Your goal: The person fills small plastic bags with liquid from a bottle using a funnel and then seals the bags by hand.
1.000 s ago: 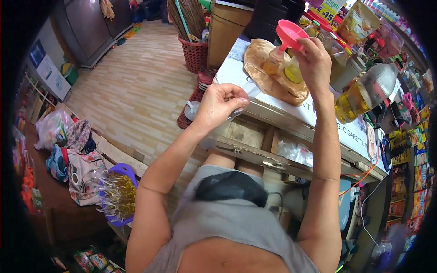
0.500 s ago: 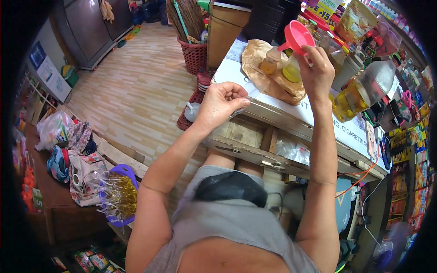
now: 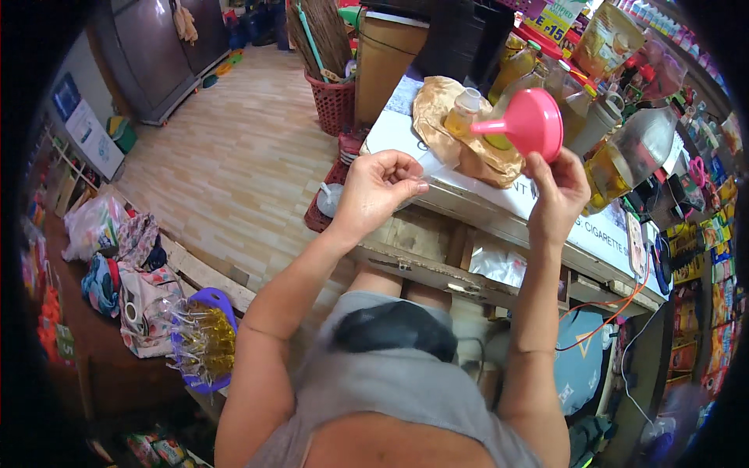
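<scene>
My left hand [image 3: 376, 191] is closed in a pinch at the near edge of the counter, holding a small clear plastic bag [image 3: 437, 160] that is hard to see. Raised over the counter, my right hand [image 3: 558, 195] grips a pink funnel [image 3: 534, 125] by its rim. The funnel lies tilted on its side, its spout pointing left. Behind the spout, a small bottle of amber liquid [image 3: 460, 121] with a whitish top stands on crumpled brown paper [image 3: 433, 97]. Another container of yellow liquid is mostly hidden behind the funnel.
Several bottles of yellow liquid [image 3: 515, 70] crowd the counter's back, and a large jar [image 3: 608, 175] leans at the right. Below my hands an open drawer [image 3: 421, 234] holds plastic bags [image 3: 499, 264]. At left, a purple basin [image 3: 207, 296] holds tied bags of yellow liquid [image 3: 214, 339].
My right hand has moved down and slightly right with the funnel, which has turned so its spout points left. My left hand has stayed nearly in place.
</scene>
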`<action>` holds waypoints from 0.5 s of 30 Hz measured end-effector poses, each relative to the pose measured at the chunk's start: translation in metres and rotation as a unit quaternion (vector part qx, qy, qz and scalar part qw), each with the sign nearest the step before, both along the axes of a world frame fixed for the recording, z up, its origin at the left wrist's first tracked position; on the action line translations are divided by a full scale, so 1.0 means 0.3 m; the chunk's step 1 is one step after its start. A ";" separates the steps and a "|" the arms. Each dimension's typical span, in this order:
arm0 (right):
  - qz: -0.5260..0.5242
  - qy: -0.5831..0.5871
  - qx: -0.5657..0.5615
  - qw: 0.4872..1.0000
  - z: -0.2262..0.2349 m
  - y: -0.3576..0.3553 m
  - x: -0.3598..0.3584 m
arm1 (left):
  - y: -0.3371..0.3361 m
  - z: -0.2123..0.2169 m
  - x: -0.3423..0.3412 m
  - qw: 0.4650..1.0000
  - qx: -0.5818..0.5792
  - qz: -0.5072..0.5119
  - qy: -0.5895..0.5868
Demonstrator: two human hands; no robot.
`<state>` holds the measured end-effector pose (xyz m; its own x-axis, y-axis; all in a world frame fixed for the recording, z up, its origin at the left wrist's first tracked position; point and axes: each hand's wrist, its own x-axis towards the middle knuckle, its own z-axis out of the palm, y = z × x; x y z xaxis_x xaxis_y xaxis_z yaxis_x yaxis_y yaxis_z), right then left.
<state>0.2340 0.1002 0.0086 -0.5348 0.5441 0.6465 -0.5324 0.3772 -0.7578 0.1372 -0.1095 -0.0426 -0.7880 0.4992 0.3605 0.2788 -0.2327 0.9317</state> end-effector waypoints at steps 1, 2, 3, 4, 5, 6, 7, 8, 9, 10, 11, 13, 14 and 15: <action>0.014 0.001 -0.016 1.000 -0.008 -0.007 0.017 | -0.001 0.002 0.004 1.000 0.001 0.001 0.002; 0.010 -0.001 -0.012 1.000 -0.016 -0.012 0.033 | -0.001 0.005 0.009 1.000 0.001 0.002 0.003; 0.023 -0.003 -0.019 1.000 -0.017 -0.022 0.046 | -0.001 0.007 0.015 1.000 0.001 0.006 0.000; 0.035 -0.006 -0.026 0.999 -0.018 -0.032 0.059 | 0.000 0.006 0.019 1.000 -0.007 0.005 0.003; 0.051 0.000 -0.022 0.998 -0.018 -0.038 0.067 | 0.000 0.006 0.020 1.000 -0.016 0.005 0.006; 0.052 -0.004 -0.015 0.999 -0.018 -0.037 0.072 | 0.002 0.007 0.020 1.000 -0.025 0.005 0.009; 0.053 -0.009 -0.010 0.999 -0.022 -0.038 0.077 | 0.004 0.007 0.023 1.000 -0.022 0.001 0.007; 0.054 -0.014 -0.005 0.998 -0.025 -0.038 0.078 | 0.007 0.008 0.025 1.000 -0.020 -0.003 0.005; 0.061 -0.004 0.002 0.998 -0.027 -0.038 0.075 | 0.009 0.009 0.027 1.000 -0.018 -0.006 0.003; 0.061 -0.010 0.008 0.998 -0.028 -0.040 0.076 | 0.011 0.006 0.027 1.000 -0.020 -0.006 0.007; 0.062 -0.015 0.013 0.998 -0.028 -0.043 0.077 | 0.013 0.003 0.026 1.000 -0.022 -0.006 0.011; 0.060 -0.030 0.032 0.997 -0.027 -0.047 0.081 | 0.015 0.000 0.028 1.000 -0.024 -0.005 0.016; 0.058 -0.040 0.045 0.997 -0.025 -0.049 0.083 | 0.015 0.000 0.030 1.000 -0.022 -0.004 0.017; 0.056 -0.049 0.059 0.996 -0.023 -0.050 0.084 | 0.015 0.000 0.032 1.000 -0.021 -0.003 0.018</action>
<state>0.2591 0.0851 0.0015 -0.6512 0.4019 0.6437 -0.5013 0.4089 -0.7626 0.1467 -0.1050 -0.0427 -0.7715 0.5193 0.3676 0.3117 -0.1953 0.9299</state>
